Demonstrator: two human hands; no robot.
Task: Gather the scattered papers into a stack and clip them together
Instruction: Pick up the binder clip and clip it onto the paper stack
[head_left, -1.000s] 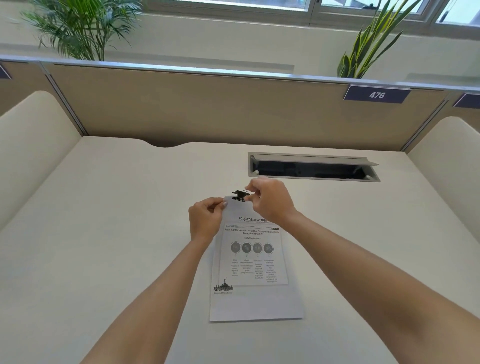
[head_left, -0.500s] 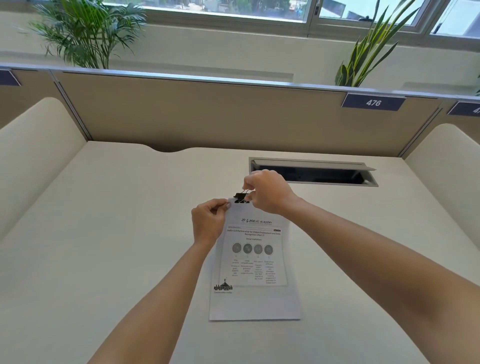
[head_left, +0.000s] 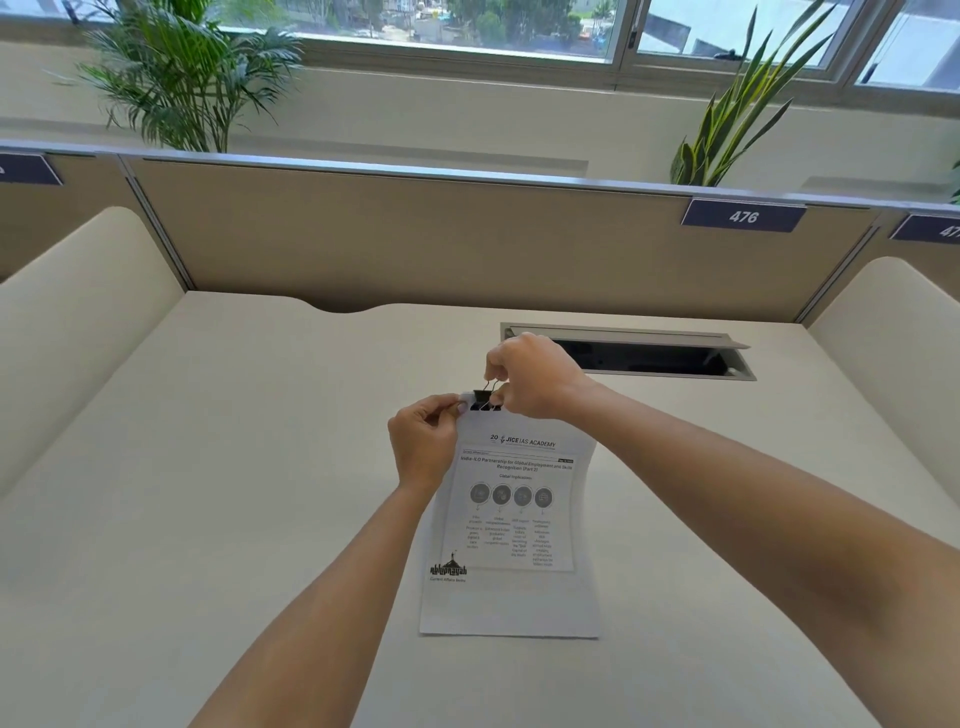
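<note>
The gathering looks done to me: the papers (head_left: 511, 525) lie as one stack on the tabletop (head_left: 208, 493), edges lined up as far as I can see, with no loose sheet anywhere else in view. What is left is the clipping, and I judge that to be nearly finished too. The black binder clip (head_left: 485, 401) sits on the far edge of the stack, toward its left corner, its body straddling that edge. My right hand (head_left: 535, 376) has its grip closed on the clip, the fingertips (head_left: 492, 375) pinching the wire handles, which stand up above the black body. My left hand (head_left: 423, 441) has its grip closed on the stack itself, thumb and fingers pinching the top left corner just beside the clip, so the far end of the paper is lifted a little off the tabletop while the near end rests flat. I cannot tell whether the clip has bitten fully onto every sheet. If it has, only letting go of the handles and setting the stack down remains.
</note>
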